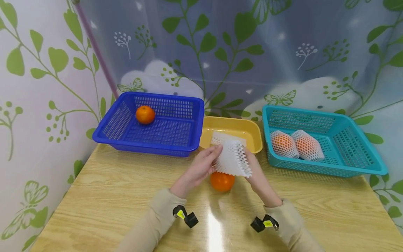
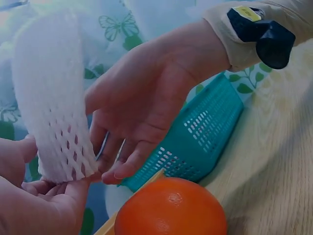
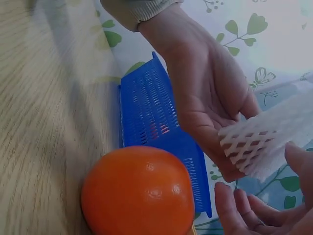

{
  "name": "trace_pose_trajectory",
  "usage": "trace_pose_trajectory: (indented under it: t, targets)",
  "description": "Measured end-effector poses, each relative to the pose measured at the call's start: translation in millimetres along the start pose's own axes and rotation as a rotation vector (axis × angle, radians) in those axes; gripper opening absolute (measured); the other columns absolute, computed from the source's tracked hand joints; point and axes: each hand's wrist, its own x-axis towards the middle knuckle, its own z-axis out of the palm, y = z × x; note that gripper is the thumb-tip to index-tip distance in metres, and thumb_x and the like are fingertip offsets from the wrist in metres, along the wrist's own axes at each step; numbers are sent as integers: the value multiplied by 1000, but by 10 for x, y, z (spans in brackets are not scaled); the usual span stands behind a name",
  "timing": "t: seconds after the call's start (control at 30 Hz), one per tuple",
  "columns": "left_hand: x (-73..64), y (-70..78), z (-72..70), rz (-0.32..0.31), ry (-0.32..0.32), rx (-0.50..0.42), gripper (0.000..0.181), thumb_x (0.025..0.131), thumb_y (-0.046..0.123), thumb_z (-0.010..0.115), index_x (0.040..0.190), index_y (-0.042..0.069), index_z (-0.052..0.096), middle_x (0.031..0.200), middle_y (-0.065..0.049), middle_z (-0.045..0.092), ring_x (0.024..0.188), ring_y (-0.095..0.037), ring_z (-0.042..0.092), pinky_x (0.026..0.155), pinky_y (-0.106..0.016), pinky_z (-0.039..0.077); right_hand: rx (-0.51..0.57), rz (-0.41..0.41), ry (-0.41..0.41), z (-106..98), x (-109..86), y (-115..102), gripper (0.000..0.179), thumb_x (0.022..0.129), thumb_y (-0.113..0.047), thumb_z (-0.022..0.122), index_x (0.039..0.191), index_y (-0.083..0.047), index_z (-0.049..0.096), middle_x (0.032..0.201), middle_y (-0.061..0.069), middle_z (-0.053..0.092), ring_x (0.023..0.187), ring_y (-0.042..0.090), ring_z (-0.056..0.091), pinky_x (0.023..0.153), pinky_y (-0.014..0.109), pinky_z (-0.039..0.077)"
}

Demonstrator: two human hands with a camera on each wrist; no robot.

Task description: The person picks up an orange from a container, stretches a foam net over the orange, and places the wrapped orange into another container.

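A white foam net sleeve (image 1: 232,161) is held between both hands above the table, its lattice opening turned toward the near side. My left hand (image 1: 199,168) pinches the sleeve's left edge, thumb on top. On the opposite edge my right hand (image 1: 255,171) holds it, with its fingers partly hidden behind the foam in the head view. Just below the sleeve a bare orange (image 1: 222,182) rests on the table, touched by neither hand as far as the wrist views show. The left wrist view shows the sleeve (image 2: 58,107) flattened and upright between the hands.
A blue basket (image 1: 151,148) with one bare orange (image 1: 145,114) stands at the left. Behind the hands, a yellow tray (image 1: 252,134) contains more white foam netting (image 1: 218,137). At right, a teal basket (image 1: 346,150) has two net-covered oranges (image 1: 283,143). A patterned curtain backs the wooden table (image 1: 126,196).
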Motion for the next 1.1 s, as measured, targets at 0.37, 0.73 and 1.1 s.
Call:
trace_pose_trajectory:
  t: [0.37,0.73,1.1]
  targets:
    - [-26,-46,31,-1,43,94,32,110,15,42,129,-7,54,123,-16,62,104,-16,61,93,-32,55,285,148,-2,3,36,36,11,101,-5,58,109,0,63,101,-1,67,90,6,63,77,21,54]
    - [-21,-43,-33,-26,89,-184,45,111,21,42,142,-10,45,105,1,68,93,-7,67,82,-21,57,851,219,-120,-32,6,120,35,110,-13,37,106,-20,71,106,-6,69,94,8,63,89,22,54]
    - [-82,-186,-153,-148,149,-189,37,109,26,46,131,-2,54,96,3,66,85,-7,64,71,-18,55,831,324,-70,-17,-160,292,31,110,-17,40,102,-21,69,96,-6,69,80,7,63,67,17,53]
